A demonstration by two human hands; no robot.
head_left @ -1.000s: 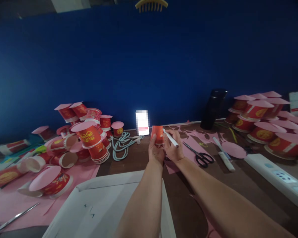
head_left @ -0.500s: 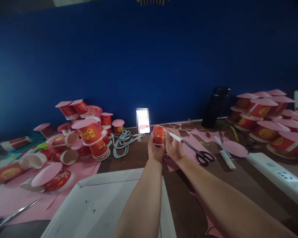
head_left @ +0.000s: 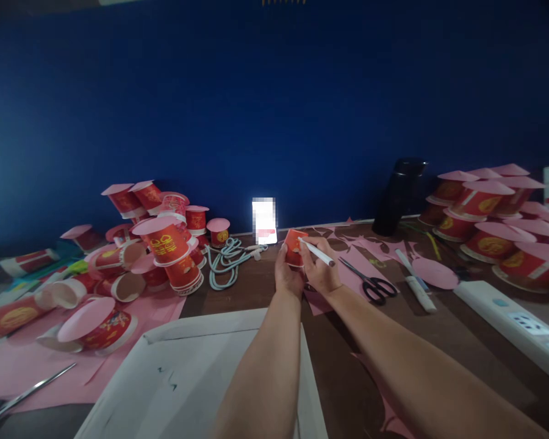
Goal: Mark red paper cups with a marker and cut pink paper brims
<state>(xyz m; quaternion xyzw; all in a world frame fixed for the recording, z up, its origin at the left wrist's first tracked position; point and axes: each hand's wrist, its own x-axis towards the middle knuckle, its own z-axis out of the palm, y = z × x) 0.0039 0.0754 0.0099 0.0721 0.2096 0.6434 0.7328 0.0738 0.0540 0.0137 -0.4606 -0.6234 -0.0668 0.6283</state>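
Observation:
My left hand is wrapped round a red paper cup, held upside down above the table. In my right hand is a white pen, gripped like a writing tool with its tip end at the cup's side. The fingers of that hand rest against the cup, so the exact tip contact is hard to make out. Black-handled scissors lie on pink paper scraps to the right of my hands. A white glue stick or marker lies beyond them.
Red cups topped with pink discs are piled on the left, and more at the right. A black bottle, a lit phone, a coiled cable, a power strip and a white sheet surround my arms.
The cup has tilted slightly in my left hand. My right hand has shifted in, bringing the pen left across the cup's side.

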